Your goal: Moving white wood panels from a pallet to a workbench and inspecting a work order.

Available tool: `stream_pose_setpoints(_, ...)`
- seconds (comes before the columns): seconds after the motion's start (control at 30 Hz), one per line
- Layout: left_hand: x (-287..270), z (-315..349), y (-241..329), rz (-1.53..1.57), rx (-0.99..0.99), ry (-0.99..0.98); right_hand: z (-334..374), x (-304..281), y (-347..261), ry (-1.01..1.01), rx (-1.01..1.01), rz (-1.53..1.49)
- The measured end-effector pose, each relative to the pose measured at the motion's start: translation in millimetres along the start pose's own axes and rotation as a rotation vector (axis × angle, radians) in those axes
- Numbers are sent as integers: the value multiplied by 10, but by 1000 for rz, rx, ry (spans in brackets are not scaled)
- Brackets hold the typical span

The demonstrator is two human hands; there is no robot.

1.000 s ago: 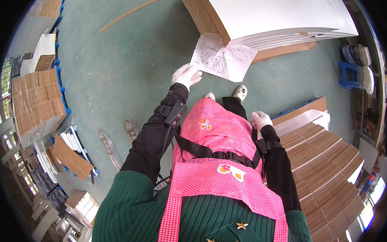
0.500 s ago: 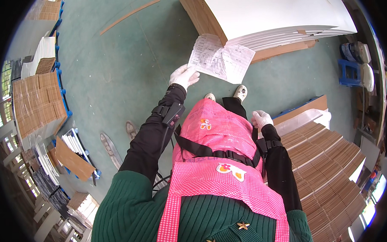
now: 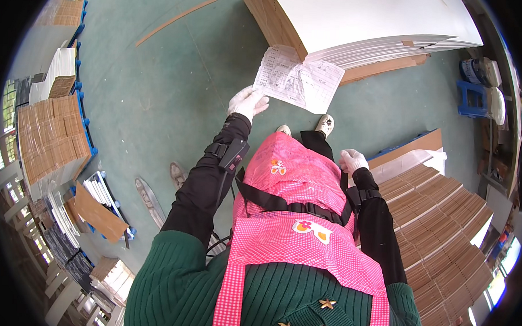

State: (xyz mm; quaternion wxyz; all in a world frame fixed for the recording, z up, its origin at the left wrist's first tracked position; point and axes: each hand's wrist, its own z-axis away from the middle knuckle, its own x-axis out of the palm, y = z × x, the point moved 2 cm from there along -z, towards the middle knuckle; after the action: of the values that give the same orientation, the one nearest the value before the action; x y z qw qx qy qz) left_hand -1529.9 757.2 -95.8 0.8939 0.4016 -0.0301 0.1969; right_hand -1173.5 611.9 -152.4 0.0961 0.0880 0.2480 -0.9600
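My left hand, in a white glove, pinches the left edge of a printed form, a creased white sheet with a table on it. The sheet is held out in front of the corner of a tall stack of white boards. At the right side of my pink checked apron, my right hand, also gloved in white, is held with its fingers curled in. Whether anything is inside those fingers does not show.
Stacked folded cardboard stands close on my right. A blue stool is at the far right. On the left are wrapped cardboard stacks on blue pallets and a leaning brown board. A thin brown strip lies on the floor.
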Motion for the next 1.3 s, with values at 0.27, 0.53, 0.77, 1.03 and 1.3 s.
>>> stream_pose_setpoints(0.27, 2, 2, 23, 10, -2, 24, -18, 14, 33, -3, -4, -16)
stream_pose_setpoints(0.53, 10, 15, 3, 30, -3, 28, -5, 12, 25, -4, -6, -16)
stream_pose_setpoints(0.77, 30, 32, 5, 29, -2, 17, -42, -14, 65, 3, -6, 14)
stream_pose_setpoints(1.03, -6, 19, -3, 22, -7, 6, -28, -1, 50, -1, -9, 18)
stream_pose_setpoints(1.3, -37, 53, 6, 29, -13, 25, -24, 28, 72, 3, -7, 20)
